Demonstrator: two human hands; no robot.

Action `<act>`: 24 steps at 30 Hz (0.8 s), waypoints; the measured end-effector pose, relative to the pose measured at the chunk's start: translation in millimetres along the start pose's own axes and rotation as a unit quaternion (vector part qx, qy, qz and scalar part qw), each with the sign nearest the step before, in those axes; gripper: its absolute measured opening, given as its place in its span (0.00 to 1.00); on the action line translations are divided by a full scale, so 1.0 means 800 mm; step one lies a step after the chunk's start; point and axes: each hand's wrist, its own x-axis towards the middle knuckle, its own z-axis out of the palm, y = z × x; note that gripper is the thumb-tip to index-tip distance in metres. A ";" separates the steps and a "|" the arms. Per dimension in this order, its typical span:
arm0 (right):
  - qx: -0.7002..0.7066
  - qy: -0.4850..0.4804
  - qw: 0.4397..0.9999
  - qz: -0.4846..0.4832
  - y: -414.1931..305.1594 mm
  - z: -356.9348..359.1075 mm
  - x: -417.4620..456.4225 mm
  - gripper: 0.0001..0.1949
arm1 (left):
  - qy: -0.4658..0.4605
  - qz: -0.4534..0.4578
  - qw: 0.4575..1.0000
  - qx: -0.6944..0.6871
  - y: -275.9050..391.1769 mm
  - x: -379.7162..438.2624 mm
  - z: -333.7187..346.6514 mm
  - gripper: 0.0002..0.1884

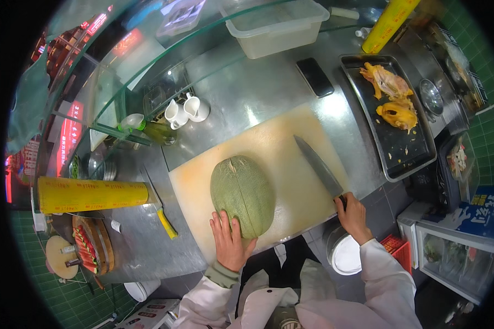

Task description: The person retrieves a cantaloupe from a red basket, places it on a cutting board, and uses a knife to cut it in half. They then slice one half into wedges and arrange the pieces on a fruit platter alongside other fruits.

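A whole green netted melon (242, 193) lies on a pale cutting board (288, 172). A lengthwise line runs along its upper skin; I cannot tell how deep it goes. My left hand (229, 240) rests on the melon's near end, with its fingers spread slightly and gripping nothing. At the board's right edge, my right hand (352, 216) is closed around the dark handle of a chef's knife (319, 166). The blade lies over the board and points away to the far left, apart from the melon.
Cooked poultry pieces lie in a dark metal tray (407, 152) at right. A smartphone (315, 77) and two white pitchers (196, 109) stand farther back. At left are a yellow-handled knife (166, 223), a yellow film roll (92, 195) and a round wooden block (103, 246). Glass shelving (181, 41) borders the far side.
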 end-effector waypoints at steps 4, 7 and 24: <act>-0.043 0.011 0.998 -0.043 0.002 0.007 0.001 0.14 | -0.031 0.012 0.999 0.028 -0.001 0.008 -0.005 0.55; -0.068 0.011 0.995 -0.069 0.009 0.013 0.003 0.14 | -0.029 0.008 0.999 0.044 0.009 0.014 -0.004 0.55; 0.236 -0.103 0.915 -0.312 -0.189 0.061 0.018 0.40 | 0.006 0.068 0.998 0.009 -0.019 0.018 -0.016 0.52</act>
